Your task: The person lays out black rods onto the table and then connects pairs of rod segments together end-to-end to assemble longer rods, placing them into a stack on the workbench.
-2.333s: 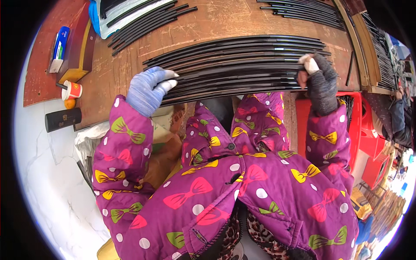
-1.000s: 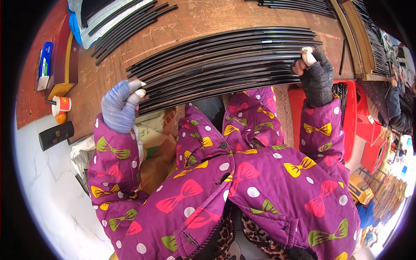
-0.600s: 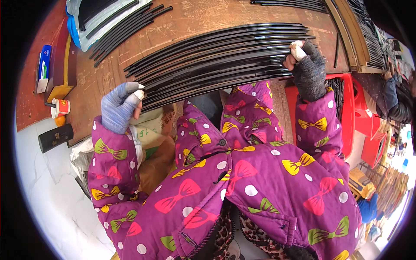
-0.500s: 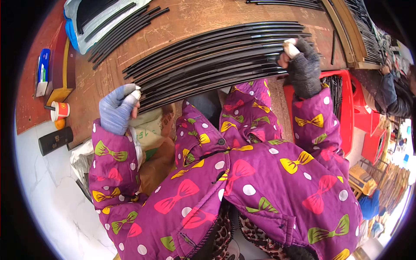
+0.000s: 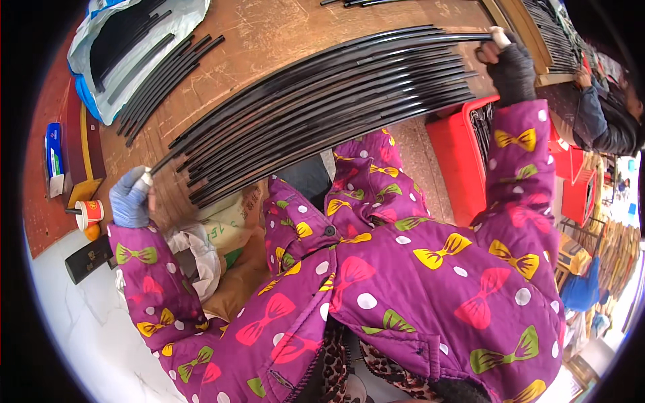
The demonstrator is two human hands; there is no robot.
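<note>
A row of long, thin black rods (image 5: 322,112) lies side by side on the brown wooden table in front of me. At its far side, one black rod (image 5: 467,38) reaches out past the others at both ends. My right hand (image 5: 514,75), in a dark fingerless glove with white-wrapped fingertips, pinches its right end. My left hand (image 5: 130,199), in a blue-grey glove with white on the fingertips, is closed at its left end. The middle of this rod runs along the others and is hard to pick out there.
Shorter black rods (image 5: 171,84) lie at the far left beside a white and blue plastic bag (image 5: 124,107) holding more. A paper cup (image 5: 89,214) and blue box (image 5: 54,151) stand left. A red crate (image 5: 463,168) is at right; beyond it a co-worker's sleeve (image 5: 588,114) shows.
My hands have moved apart: the right one away and to the right, the left one to the left. A single rod now stretches between them along the row's far side.
</note>
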